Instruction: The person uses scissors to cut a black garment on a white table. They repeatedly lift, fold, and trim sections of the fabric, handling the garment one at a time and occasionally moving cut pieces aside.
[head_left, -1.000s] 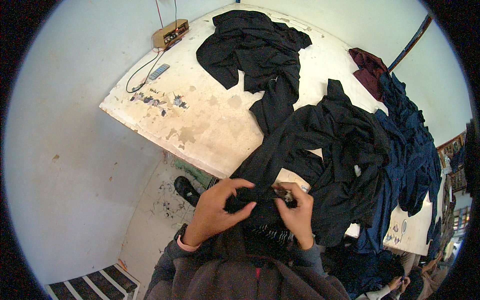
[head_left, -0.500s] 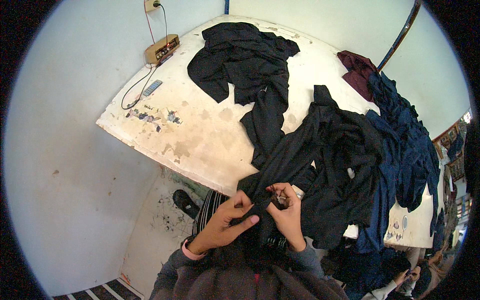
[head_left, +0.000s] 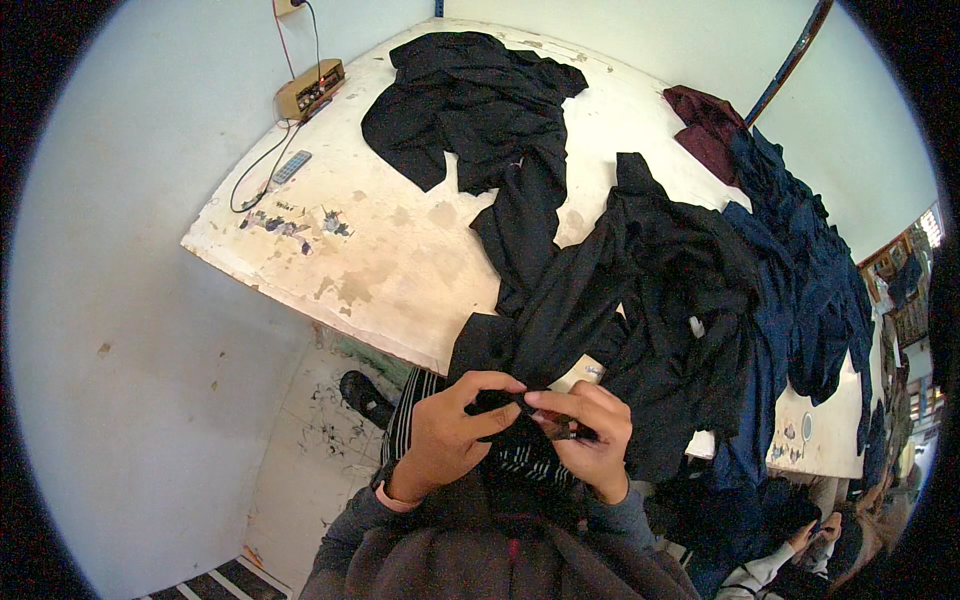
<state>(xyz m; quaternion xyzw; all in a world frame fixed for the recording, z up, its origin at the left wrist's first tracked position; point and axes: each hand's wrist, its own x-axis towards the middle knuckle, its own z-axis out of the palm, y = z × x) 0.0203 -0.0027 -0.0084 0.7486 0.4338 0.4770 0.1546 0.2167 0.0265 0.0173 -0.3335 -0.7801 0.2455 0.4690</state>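
Observation:
My left hand (head_left: 445, 430) pinches a fold of black cloth (head_left: 480, 345) near the table's front edge. Just to its right, my right hand (head_left: 590, 440) has thumb and forefinger closed at the same fold, with a small dark object in its curled fingers, too small to name. The cloth is part of a rumpled black garment (head_left: 680, 310) that spreads over the white table (head_left: 320, 250). A piece of cream card (head_left: 582, 368) shows just above my right hand. My legs in striped fabric show under the hands.
Another black garment (head_left: 470, 100) lies farther back, maroon (head_left: 700, 130) and navy cloth (head_left: 810, 300) along the right. At back left are a beige electrical box (head_left: 310, 92), cables and a remote (head_left: 292, 166). A co-worker's hands (head_left: 820, 530) show at lower right, a black shoe (head_left: 365, 400) on the floor.
My hands have come together at one fold of the black cloth; my left hand's fingers, apart a second ago, now pinch it. The whole view has shifted slightly.

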